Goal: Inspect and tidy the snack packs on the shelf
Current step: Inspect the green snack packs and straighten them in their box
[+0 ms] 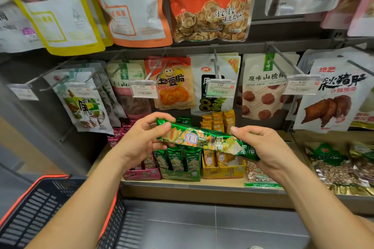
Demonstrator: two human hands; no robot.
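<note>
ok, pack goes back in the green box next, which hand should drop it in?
Left, probably. Both hands grip the green pack, but the left hand is nearest the green box, while the right hand is out past the yellow box.

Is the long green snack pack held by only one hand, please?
No, the left hand grips one end of the green snack pack and the right hand grips the other.

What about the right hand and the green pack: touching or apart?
Touching. The head view shows the right hand gripping the right end of the green pack, with the thumb on top and the fingers curled underneath.
</note>
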